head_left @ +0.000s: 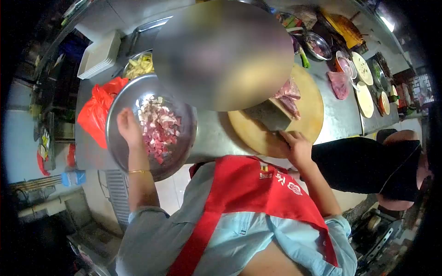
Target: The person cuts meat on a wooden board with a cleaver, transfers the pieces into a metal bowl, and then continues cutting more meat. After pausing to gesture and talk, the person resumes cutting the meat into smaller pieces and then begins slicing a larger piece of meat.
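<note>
My right hand (297, 146) is closed around the handle of a cleaver (270, 115). The wide blade lies over a round wooden chopping board (311, 103), beside a piece of raw meat (289, 97). A large blurred patch covers the far part of the board. On the left, my left hand (129, 126) is over the near-left part of a big metal bowl (184, 158), fingers curled in; whether they hold anything is hidden. Diced red and pale meat (159, 126) lies in the bowl, to the right of that hand.
Left of the bowl sits a red plastic bag (94, 117); behind are cut yellow pieces (139, 66) and stacked white trays (99, 55). To the right are a pink cloth-like item (339, 85), a pan (317, 46) and pale plates (364, 99). A person in black (368, 165) is close at right.
</note>
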`<state>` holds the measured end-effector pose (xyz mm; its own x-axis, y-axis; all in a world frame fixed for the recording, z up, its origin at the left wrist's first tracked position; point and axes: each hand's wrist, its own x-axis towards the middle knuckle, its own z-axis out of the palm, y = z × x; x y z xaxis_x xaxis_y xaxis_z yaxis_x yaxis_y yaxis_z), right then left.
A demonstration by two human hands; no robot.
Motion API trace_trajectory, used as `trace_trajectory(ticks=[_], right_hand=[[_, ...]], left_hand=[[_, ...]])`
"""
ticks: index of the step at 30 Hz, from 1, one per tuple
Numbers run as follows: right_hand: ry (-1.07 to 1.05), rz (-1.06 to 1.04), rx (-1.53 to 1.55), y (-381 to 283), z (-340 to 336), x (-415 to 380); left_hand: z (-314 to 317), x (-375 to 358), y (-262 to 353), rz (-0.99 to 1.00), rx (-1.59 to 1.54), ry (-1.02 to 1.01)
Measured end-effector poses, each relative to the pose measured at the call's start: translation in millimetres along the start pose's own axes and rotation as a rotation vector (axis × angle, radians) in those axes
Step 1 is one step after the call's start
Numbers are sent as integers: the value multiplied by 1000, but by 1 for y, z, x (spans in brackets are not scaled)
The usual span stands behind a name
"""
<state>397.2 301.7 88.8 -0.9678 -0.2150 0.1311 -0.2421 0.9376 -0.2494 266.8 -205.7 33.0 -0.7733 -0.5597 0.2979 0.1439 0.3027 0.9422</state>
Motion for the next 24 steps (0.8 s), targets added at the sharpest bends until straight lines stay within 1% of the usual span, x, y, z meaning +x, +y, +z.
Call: trace_trajectory(ticks=[1, 2, 3, 4, 5, 6, 7, 8, 10, 11, 12, 13, 14, 16, 19, 21, 22, 24], right_hand=[[78, 0, 58, -10, -16, 4], [146, 47, 232, -21, -33, 6], [212, 39, 554, -42, -73, 13], [323, 5, 744, -67, -117, 14], [517, -210, 812, -75, -143, 3], [554, -509, 1132, -86, -175, -2], [714, -690, 1364, -108, -195, 3], [857, -916, 1546, -130, -216, 7], [1102, -936, 1685, -160, -229, 1], [1079, -910, 1739, -164, -231, -1], [976, -849, 1765, -161, -229, -9], [912, -828, 1743, -161, -225, -15], [900, -840, 1692, -161, -223, -23], [1157, -971, 1428, -163, -213, -26], [1500, -1222, 799, -162, -233, -14], [1694, -1294, 352, -164, -248, -14], [1733, -1319, 191, -163, -256, -17], [1724, -1338, 75, -160, -275, -26]], left_hand=[[3, 0, 6, -8, -31, 14], [12, 1, 13, -12, -77, 20], [24, 3, 15, -15, -131, 19], [29, 3, 6, 12, -136, 7], [35, -2, -4, 38, -150, -8], [43, -9, 3, -9, -113, -15], [50, -16, 15, -56, -75, -23], [57, -23, 21, -56, -109, -51], [60, -29, 11, -41, -156, -91], [62, -29, 3, -23, -175, -102], [65, -32, 5, -27, -172, -120], [65, -34, 11, -28, -164, -130], [62, -33, 15, -25, -145, -139], [60, -36, 16, -15, -162, -154], [62, -35, 22, -12, -110, -157], [64, -37, 35, 5, -3, -169], [72, -40, 52, -6, -126, -159], [86, -33, 48, 7, -175, -146]])
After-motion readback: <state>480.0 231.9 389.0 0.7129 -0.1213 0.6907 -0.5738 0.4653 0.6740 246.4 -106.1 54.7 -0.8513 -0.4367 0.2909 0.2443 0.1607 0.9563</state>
